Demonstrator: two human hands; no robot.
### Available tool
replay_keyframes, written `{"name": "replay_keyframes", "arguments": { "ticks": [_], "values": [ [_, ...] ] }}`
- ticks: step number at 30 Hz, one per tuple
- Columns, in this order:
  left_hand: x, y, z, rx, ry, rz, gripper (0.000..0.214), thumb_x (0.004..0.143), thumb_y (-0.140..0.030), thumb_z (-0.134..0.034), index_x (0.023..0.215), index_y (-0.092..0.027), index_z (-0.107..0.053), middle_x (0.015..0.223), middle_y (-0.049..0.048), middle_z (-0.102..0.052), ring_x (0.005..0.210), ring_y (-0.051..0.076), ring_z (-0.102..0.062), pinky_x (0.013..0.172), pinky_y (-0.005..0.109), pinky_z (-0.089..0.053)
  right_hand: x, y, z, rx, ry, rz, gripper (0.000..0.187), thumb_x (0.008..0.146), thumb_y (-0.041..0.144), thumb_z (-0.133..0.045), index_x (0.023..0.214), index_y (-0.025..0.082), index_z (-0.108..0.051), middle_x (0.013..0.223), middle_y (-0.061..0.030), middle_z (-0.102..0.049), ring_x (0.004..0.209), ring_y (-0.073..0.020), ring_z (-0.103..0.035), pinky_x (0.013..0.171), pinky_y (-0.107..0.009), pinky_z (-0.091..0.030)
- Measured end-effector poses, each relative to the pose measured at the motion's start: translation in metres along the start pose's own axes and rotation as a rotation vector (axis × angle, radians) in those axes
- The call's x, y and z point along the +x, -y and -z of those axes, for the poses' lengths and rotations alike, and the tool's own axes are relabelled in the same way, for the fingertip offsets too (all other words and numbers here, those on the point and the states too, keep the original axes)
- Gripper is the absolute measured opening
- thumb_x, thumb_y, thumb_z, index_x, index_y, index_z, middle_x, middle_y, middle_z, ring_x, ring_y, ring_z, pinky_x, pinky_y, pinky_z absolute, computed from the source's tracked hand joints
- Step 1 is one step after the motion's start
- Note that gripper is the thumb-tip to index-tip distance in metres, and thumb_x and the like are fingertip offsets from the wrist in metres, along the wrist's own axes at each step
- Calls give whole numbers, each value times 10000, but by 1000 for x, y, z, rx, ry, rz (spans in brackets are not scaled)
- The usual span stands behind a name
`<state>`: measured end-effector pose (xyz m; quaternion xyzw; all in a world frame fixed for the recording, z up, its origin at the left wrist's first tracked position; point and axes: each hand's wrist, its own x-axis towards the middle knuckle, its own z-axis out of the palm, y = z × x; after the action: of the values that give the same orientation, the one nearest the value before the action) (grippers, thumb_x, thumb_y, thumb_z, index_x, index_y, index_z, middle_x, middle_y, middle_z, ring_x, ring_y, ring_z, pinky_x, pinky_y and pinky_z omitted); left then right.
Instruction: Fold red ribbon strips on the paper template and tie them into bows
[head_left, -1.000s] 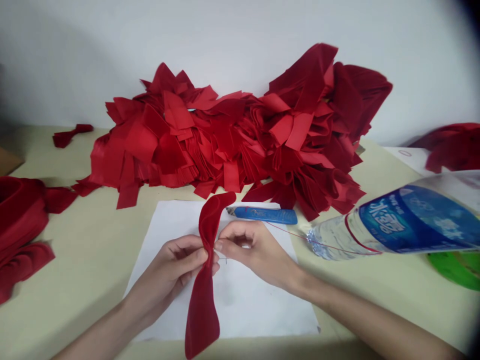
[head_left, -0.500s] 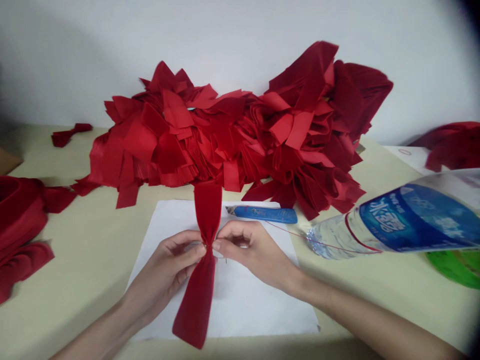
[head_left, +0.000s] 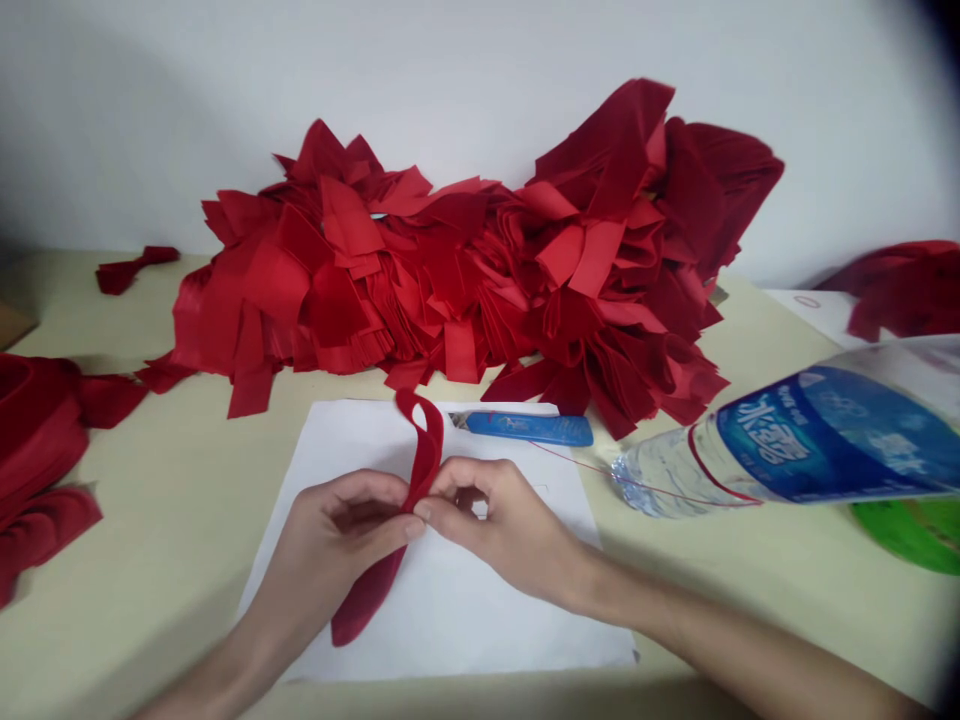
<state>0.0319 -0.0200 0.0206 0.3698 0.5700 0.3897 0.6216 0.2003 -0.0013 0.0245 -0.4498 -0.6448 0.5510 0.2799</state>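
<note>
Now twisted narrow — red velvet ribbon (head_left: 426, 452)

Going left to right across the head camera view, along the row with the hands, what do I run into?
Bunched red fabric → left hand → red velvet ribbon → right hand → plastic water bottle → green round object

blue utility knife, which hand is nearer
Right: the right hand sits just below the blue utility knife; the left hand is further away, below and to its left.
</note>
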Motion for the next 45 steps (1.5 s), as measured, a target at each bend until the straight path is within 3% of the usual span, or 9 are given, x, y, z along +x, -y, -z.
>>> {"name": "replay_keyframes", "arguments": {
  "ticks": [2, 5, 12, 20, 27, 31, 35, 39, 45],
  "values": [
    [0, 0, 0, 37, -32, -22, 197, 553, -181, -822, 703, -178, -696, 658, -11, -680, 629, 130, -589, 582, 200, -436, 1, 3, 3, -45, 23, 37, 116, 833, 195, -550, 752, 151, -619, 706, 14, -599, 654, -100, -493, 605, -225, -385],
    [2, 3, 2, -22, 37, 31, 185, 642, -286, -786, 756, -181, -685, 690, 6, -690, 660, 134, -606, 603, 201, -445, 3, 4, 10, -72, 66, 79, 127, 857, 197, -532, 782, 152, -623, 739, 5, -626, 665, -101, -513, 615, -223, -395],
    [1, 2, 4, -234, 137, 159, 163, 725, -280, -744, 850, -210, -666, 762, -15, -678, 719, 96, -621, 652, 163, -468, 6, 5, 15, -68, 89, 82, 164, 875, 215, -529, 770, 140, -631, 745, -3, -638, 656, -94, -500, 604, -221, -381],
    [1, -1, 2, -270, 104, 208, 173, 701, -270, -766, 819, -215, -652, 677, -52, -638, 570, 48, -572, 514, 118, -427, 4, 0, 11, -49, 117, 50, 152, 859, 232, -544, 772, 156, -643, 725, 4, -607, 641, -98, -479, 588, -224, -374],
    [6, 6, 6, -316, 215, 215, 190, 738, -267, -735, 891, -223, -631, 682, -27, -643, 606, 65, -592, 524, 112, -433, 5, 5, 14, 67, 146, -7, 144, 842, 224, -575, 734, 149, -635, 737, -3, -645, 640, -96, -509, 598, -231, -383],
    [6, 4, 5, -260, 179, 200, 178, 714, -269, -751, 835, -209, -635, 746, -20, -662, 659, 86, -619, 603, 143, -470, 8, 1, 14, 204, 155, -41, 132, 822, 268, -606, 759, 153, -623, 727, -5, -650, 695, -118, -564, 641, -249, -417],
    [2, 3, 5, -179, 178, 141, 168, 690, -246, -766, 821, -202, -670, 789, -12, -677, 734, 106, -624, 717, 182, -477, 9, -5, 14, 204, 142, -45, 120, 823, 246, -585, 769, 146, -624, 749, -18, -645, 715, -125, -573, 661, -260, -432],
    [0, 4, 7, -121, 195, 118, 240, 671, -211, -775, 894, -233, -689, 880, -7, -686, 827, 125, -606, 714, 186, -463, 9, -6, 14, 150, 93, -50, 112, 807, 245, -595, 754, 149, -621, 727, 0, -598, 675, -108, -528, 617, -239, -410],
    [2, 6, 6, -104, 89, 90, 243, 663, -248, -783, 886, -234, -688, 910, -3, -679, 849, 139, -586, 724, 204, -452, 11, -9, 14, 172, 85, -47, 165, 785, 317, -645, 759, 154, -637, 726, 5, -591, 676, -110, -523, 621, -242, -423]
  ]
}}
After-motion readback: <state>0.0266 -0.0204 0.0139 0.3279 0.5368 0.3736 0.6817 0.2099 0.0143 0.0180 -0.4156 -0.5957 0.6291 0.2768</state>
